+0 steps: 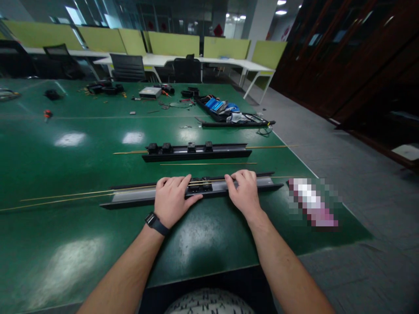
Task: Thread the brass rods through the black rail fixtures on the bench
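A long black channel (131, 197) with a pale inner floor lies across the table in front of me. Thin brass rods (81, 193) run lengthwise along it and stick out past its left end. Two small black blocks (200, 185) sit inside, between my hands. My left hand (173, 198), with a watch on its wrist, lies over the channel; its fingers bend over the far side and its thumb points right by the near edge. To the right of the blocks, my right hand (244, 191) has bent fingers and thumb closed at the rods. Its fingertip contact is partly hidden.
A similar black channel (199, 155) with several black blocks lies farther back, a loose brass rod (209, 164) in front of it. A black tray (216, 111) with blue packets stands beyond. A pixelated item (310, 203) lies near the table's right edge.
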### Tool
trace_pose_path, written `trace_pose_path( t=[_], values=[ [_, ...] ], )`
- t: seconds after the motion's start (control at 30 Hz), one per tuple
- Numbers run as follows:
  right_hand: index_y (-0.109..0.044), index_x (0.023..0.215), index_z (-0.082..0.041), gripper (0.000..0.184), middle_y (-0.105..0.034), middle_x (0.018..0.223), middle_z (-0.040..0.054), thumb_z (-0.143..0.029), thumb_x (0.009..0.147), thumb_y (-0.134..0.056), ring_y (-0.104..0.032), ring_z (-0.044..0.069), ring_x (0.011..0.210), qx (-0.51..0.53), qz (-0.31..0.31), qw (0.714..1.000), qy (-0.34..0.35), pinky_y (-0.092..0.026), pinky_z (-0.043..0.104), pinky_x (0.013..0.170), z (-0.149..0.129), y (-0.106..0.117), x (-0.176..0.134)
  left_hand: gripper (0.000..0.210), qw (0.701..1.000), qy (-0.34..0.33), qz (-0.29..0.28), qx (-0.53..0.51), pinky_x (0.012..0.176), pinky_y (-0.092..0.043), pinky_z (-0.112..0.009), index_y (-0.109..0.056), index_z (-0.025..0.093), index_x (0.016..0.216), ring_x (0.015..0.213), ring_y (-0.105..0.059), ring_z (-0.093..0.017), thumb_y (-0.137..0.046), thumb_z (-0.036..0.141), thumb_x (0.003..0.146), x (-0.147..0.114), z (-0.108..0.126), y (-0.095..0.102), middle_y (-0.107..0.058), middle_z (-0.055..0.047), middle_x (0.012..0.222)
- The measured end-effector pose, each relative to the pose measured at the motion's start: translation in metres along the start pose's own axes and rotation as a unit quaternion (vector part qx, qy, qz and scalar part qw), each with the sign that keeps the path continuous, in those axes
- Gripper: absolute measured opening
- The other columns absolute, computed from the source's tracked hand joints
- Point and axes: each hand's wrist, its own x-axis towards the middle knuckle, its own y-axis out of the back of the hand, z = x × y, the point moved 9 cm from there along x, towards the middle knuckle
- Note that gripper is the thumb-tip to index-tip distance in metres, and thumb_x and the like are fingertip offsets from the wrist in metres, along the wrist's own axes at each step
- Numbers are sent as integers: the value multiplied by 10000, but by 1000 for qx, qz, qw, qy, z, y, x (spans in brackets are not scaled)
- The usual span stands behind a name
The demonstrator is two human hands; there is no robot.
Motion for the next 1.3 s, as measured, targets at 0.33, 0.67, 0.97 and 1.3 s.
trace_pose_path(
  t=[0.33,0.67,0.97,1.3],
  values=[
    [-660,808,-222,271,-623,911,85,-403,991,-576,-506,257,975,5,6,1000,-2,-446,432,906,2,-1,-2,636,1000,3,3,-4,996,-376,-501,-641,207,1325,1118,-667,-332,-672,653,872,0,-1,0,-743,-145,1218],
    [-665,815,-227,266,-626,910,82,-403,993,-574,-508,257,975,7,13,1000,-3,-449,437,911,2,0,-1,622,1000,3,3,-9,992,-372,-506,-644,204,1327,1124,-663,-332,-670,637,880,0,-1,0,-744,-149,1217],
    [-665,809,-225,270,-631,912,86,-403,990,-574,-503,256,972,6,8,1000,-5,-445,435,911,1,0,-1,623,1000,6,1,-5,991,-379,-501,-648,209,1315,1126,-664,-333,-679,643,870,0,-1,0,-743,-147,1218],
    [-657,814,-224,274,-630,909,83,-407,997,-568,-513,254,969,3,12,1000,-1,-453,433,913,2,-2,-2,623,1000,2,7,-9,1004,-371,-505,-642,208,1331,1128,-663,-332,-678,633,877,0,-1,0,-741,-149,1219]
  ],
)
